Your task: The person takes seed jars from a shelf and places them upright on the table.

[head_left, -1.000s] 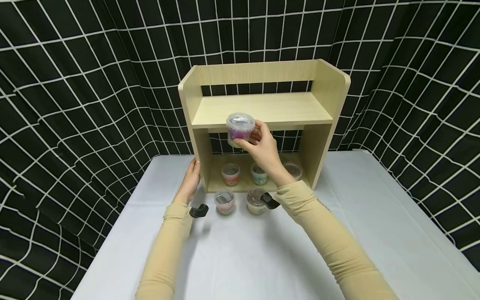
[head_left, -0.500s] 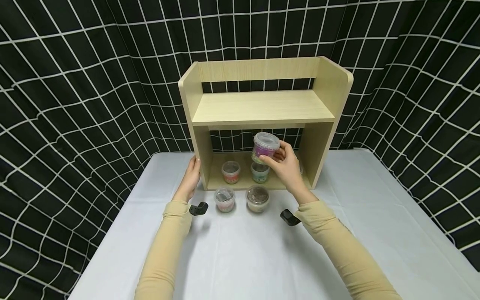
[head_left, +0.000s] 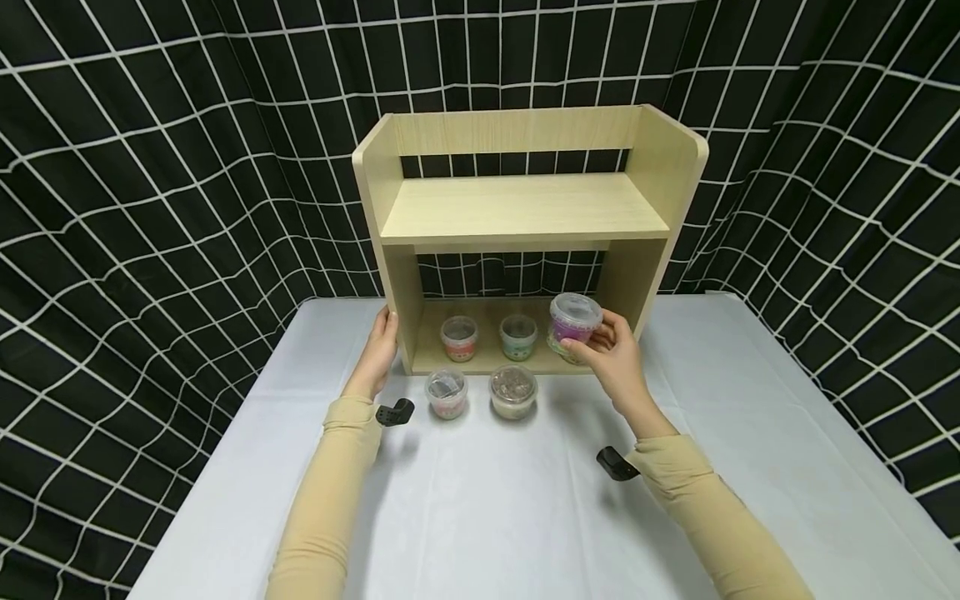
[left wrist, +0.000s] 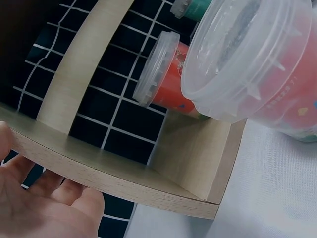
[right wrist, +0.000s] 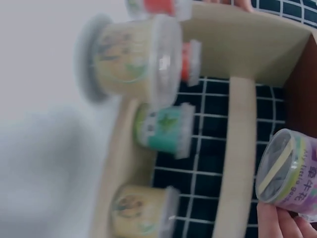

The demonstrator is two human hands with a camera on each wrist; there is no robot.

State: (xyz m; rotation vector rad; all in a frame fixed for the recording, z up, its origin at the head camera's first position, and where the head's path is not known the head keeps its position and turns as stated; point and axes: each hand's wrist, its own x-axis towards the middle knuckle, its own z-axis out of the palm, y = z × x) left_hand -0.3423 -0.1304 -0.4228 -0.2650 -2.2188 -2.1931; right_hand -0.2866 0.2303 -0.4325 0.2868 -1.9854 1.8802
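My right hand (head_left: 618, 358) grips a clear plastic cup with a purple label (head_left: 574, 321), holding it in front of the lower right compartment of a pale wooden shelf (head_left: 525, 208). In the right wrist view its round transparent end faces the camera. My left hand (head_left: 375, 354) holds the shelf's left side panel (left wrist: 114, 181), thumb at the front edge and fingers outside. On the lower board stand a red-labelled cup (head_left: 459, 340), a teal-labelled cup (head_left: 518, 338) and a cream cup (right wrist: 141, 210), which the purple cup hides in the head view.
Two lidded cups stand on the white tablecloth before the shelf: a pinkish one (head_left: 447, 394) on the left and a cream one (head_left: 513, 392) beside it. The upper board (head_left: 525, 204) lies above the cups. Black grid-patterned cloth (head_left: 172, 167) surrounds the table.
My right hand has carried the purple cup from near the upper board's front edge down and to the right, before the lower right compartment. My left hand stays at the side panel.
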